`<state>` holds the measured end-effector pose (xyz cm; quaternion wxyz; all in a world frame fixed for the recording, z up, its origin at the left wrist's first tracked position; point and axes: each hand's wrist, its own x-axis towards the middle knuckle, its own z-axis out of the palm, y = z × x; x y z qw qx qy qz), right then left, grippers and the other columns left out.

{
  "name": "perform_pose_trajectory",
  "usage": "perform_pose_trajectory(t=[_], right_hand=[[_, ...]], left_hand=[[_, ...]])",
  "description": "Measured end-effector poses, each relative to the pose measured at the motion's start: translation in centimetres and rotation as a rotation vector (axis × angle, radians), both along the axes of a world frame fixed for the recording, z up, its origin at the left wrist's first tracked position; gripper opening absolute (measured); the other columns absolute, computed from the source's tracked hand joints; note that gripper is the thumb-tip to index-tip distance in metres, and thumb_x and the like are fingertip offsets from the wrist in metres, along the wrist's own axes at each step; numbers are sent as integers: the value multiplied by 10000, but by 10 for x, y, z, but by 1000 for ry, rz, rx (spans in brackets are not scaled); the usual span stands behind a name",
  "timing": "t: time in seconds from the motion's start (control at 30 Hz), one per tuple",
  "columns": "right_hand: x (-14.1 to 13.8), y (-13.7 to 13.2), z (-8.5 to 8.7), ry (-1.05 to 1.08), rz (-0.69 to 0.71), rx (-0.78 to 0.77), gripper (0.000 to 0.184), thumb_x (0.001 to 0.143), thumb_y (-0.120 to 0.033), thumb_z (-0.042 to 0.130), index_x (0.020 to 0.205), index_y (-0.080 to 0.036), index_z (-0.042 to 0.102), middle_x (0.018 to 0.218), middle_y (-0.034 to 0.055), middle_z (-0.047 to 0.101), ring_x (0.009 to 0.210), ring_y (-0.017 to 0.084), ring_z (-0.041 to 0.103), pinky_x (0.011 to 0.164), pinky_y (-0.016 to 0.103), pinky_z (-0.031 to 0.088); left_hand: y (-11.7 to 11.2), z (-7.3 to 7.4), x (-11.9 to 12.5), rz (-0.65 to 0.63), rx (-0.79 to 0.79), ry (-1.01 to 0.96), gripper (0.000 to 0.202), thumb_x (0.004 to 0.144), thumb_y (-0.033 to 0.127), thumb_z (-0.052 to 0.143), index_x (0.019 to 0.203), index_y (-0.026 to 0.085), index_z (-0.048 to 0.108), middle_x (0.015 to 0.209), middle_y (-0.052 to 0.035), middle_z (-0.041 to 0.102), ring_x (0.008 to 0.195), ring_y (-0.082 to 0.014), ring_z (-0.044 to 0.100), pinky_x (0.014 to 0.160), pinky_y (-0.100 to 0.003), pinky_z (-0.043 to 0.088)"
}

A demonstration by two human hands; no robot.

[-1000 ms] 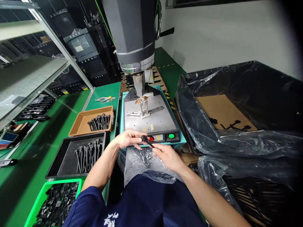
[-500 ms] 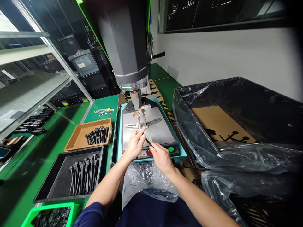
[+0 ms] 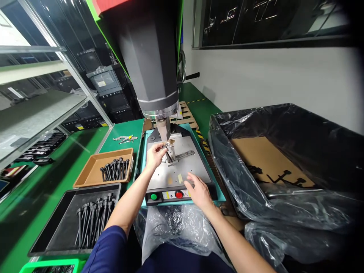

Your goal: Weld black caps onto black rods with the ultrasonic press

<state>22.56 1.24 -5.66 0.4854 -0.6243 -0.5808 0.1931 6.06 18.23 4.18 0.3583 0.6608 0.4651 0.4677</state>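
My left hand (image 3: pixel 155 153) reaches to the small metal fixture (image 3: pixel 170 151) under the press horn (image 3: pixel 163 129), its fingers pinched round a small part that I cannot make out. My right hand (image 3: pixel 197 189) lies flat with fingers spread on the front of the grey machine plate (image 3: pixel 182 172), just behind the red button (image 3: pixel 179 195). A green button (image 3: pixel 154 196) sits to the left of it. The big grey press head (image 3: pixel 150 57) hangs over the plate.
A brown tray (image 3: pixel 93 170) and a black tray (image 3: pixel 57 227) at the left hold several black screw-like parts. A black-lined carton (image 3: pixel 284 159) stands at the right. A clear bag of small parts (image 3: pixel 176 223) lies in my lap. Pliers (image 3: pixel 125 138) rest on the green bench.
My left hand moved forward from the plate's front to the fixture, carrying the black part. My right hand let go of it and spread flat near the buttons. The view tilted up.
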Motion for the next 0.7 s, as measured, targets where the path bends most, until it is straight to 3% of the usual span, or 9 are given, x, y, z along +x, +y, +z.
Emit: perform_pose_trajectory(t=[0.23,0.43,0.6,0.7], right_hand=[[12,-27,-37,158,46,-167,407,905,-429,477,1208,-184,594,922,78,723,874,262,695,830,437,552],[13,-40,-49,262,62,-242,448,889,-459,484,1224,-180,588,931,90,725,825,253,705,770,403,568],[15,-44,-57,321,59,-311,501,864,-496,498,1229,-164,582,958,99,716,843,244,697,780,378,558],[16,-45,-57,337,74,-334,525,867,-510,494,1247,-156,572,971,102,710,841,239,690,783,373,552]], left_hand=[[28,-14,13,-39,45,31,241,738,303,745,920,145,735,968,-103,733,921,-205,652,894,-340,480],[42,-13,12,-24,126,145,160,763,300,692,806,154,741,849,-56,719,889,-207,628,846,-319,455],[51,-10,9,-184,103,65,220,760,334,701,868,148,748,830,-41,707,839,-191,622,811,-304,463],[56,-14,9,-206,133,21,227,718,360,755,806,150,745,874,-59,685,886,-199,612,785,-293,468]])
